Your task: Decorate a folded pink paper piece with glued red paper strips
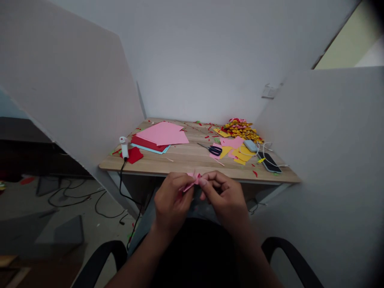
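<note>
In front of the table's near edge, my left hand is closed on a small piece of folded pink paper. My right hand pinches the paper's right end between thumb and forefinger. Part of the paper is hidden behind my fingers, and its exact shape is too small to make out. On the table beyond lie dark-handled scissors, among pink and yellow paper pieces.
Pink sheets overlap red and blue ones at the left. A white corded tool stands beside red paper. Rightward are a heap of yellow, red and pink folded pieces, a phone and a pale cabled device. Partitions flank the table.
</note>
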Demonstrator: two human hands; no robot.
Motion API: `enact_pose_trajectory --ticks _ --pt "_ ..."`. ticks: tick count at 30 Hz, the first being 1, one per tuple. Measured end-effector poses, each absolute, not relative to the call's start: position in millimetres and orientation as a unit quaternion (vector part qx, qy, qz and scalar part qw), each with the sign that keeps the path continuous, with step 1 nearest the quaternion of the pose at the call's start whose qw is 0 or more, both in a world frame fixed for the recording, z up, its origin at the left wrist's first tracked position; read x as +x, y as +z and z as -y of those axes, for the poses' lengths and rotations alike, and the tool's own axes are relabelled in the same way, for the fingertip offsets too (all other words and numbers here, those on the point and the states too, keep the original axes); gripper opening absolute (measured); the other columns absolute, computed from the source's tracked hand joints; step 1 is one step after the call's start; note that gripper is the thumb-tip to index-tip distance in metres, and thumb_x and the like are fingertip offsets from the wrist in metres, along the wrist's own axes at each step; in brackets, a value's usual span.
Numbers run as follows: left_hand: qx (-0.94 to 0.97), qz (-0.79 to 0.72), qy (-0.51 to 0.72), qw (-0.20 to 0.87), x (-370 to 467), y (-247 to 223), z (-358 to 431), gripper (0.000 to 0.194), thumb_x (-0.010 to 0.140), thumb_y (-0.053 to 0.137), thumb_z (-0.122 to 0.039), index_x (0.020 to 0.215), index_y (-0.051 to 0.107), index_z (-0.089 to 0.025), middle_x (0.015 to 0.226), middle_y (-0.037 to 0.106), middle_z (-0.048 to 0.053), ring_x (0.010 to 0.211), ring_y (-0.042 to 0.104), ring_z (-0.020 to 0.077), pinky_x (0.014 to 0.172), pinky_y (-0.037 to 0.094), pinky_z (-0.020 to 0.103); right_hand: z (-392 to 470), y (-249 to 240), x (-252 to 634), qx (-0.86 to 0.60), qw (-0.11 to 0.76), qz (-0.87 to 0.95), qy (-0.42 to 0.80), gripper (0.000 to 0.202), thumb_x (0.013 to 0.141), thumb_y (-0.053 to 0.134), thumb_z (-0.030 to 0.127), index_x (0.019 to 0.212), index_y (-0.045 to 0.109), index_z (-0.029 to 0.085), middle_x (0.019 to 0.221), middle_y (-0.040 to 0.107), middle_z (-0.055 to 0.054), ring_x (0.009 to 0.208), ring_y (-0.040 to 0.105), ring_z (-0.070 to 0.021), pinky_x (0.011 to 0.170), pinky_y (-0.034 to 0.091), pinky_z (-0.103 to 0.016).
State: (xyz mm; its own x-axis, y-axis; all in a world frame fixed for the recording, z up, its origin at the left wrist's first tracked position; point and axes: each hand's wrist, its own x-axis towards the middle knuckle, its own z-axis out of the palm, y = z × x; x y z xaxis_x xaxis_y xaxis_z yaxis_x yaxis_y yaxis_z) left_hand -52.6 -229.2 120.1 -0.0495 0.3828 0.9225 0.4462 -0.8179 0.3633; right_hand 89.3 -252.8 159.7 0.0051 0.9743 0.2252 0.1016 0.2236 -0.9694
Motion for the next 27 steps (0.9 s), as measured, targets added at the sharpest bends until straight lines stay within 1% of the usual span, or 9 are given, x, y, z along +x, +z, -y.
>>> enact_pose_trajectory --ticks 3,7,11,13,16,19,21,24,27 --pt "-0.676 0.335 -0.656 0.002 -51 117 229 0.024 0.085 0.067 -0.004 0.103 0.064 -0.021 0.089 0.070 0.000 0.082 0.068 0.0115 0.073 0.055 0.021 255 159 87 -0.472 0.544 0.578 0.386 0.016 0.085 0.067 0.032 0.079 0.069 0.018 0.053 0.063 0.003 0.047 0.050 -0.0075 0.046 0.037 -0.018" --pt "-0.671 0.323 -0.667 -0.006 -49 115 229 0.025 0.085 0.068 -0.005 0.104 0.063 -0.021 0.088 0.068 0.000 0.081 0.068 0.0111 0.073 0.057 0.021 255 157 86 -0.479 0.563 0.589 0.327 0.014 0.086 0.067 0.030 0.082 0.074 0.019 0.053 0.065 0.003 0.048 0.057 -0.0087 0.048 0.043 -0.018" --pt "-0.685 0.294 -0.667 0.014 -50 117 229 0.026 0.084 0.070 -0.003 0.103 0.064 -0.020 0.088 0.070 0.000 0.083 0.068 0.0112 0.076 0.057 0.021 253 153 86 -0.479 0.573 0.592 0.302 0.015 0.084 0.069 0.027 0.091 0.080 0.021 0.063 0.073 0.002 0.053 0.066 -0.0095 0.054 0.050 -0.018" --pt "-0.693 0.289 -0.661 0.019 -51 117 228 0.027 0.084 0.071 -0.004 0.104 0.064 -0.020 0.088 0.071 0.000 0.083 0.069 0.0117 0.077 0.057 0.022 251 151 87 -0.477 0.567 0.595 0.313 0.015 0.084 0.069 0.028 0.092 0.080 0.022 0.068 0.075 0.001 0.056 0.068 -0.0100 0.055 0.051 -0.018" --pt "-0.699 0.285 -0.656 0.014 -53 116 226 0.026 0.084 0.071 -0.004 0.104 0.065 -0.020 0.088 0.072 0.001 0.083 0.069 0.0127 0.076 0.057 0.024 248 148 90 -0.474 0.546 0.598 0.346 0.014 0.083 0.069 0.031 0.084 0.078 0.021 0.065 0.074 0.000 0.055 0.065 -0.0102 0.052 0.048 -0.019" --pt "-0.699 0.280 -0.658 0.013 -52 115 226 0.030 0.082 0.072 -0.001 0.104 0.065 -0.020 0.088 0.071 0.000 0.083 0.068 0.0116 0.076 0.056 0.022 245 148 92 -0.466 0.535 0.598 0.373 0.018 0.083 0.068 0.034 0.078 0.074 0.019 0.058 0.068 0.000 0.050 0.057 -0.0097 0.048 0.042 -0.020" --pt "-0.695 0.289 -0.658 0.007 -50 116 227 0.030 0.082 0.071 -0.001 0.103 0.064 -0.020 0.088 0.069 -0.001 0.081 0.066 0.0103 0.075 0.055 0.020 245 148 91 -0.463 0.542 0.593 0.374 0.017 0.082 0.066 0.034 0.075 0.071 0.018 0.055 0.065 0.001 0.048 0.053 -0.0091 0.047 0.040 -0.020" --pt "-0.682 0.326 -0.654 -0.022 -48 118 231 0.024 0.085 0.067 -0.004 0.102 0.063 -0.020 0.087 0.066 -0.002 0.079 0.064 0.0098 0.071 0.053 0.019 246 146 85 -0.459 0.563 0.593 0.348 0.014 0.080 0.065 0.030 0.071 0.068 0.018 0.053 0.059 0.004 0.047 0.049 -0.0081 0.046 0.038 -0.019" --pt "-0.691 0.360 -0.625 -0.052 -48 120 234 0.026 0.088 0.062 -0.007 0.110 0.065 -0.020 0.091 0.064 -0.001 0.079 0.062 0.0100 0.069 0.050 0.018 246 142 82 -0.446 0.576 0.621 0.289 0.013 0.083 0.063 0.026 0.073 0.068 0.019 0.053 0.058 0.004 0.046 0.049 -0.0079 0.047 0.039 -0.019"
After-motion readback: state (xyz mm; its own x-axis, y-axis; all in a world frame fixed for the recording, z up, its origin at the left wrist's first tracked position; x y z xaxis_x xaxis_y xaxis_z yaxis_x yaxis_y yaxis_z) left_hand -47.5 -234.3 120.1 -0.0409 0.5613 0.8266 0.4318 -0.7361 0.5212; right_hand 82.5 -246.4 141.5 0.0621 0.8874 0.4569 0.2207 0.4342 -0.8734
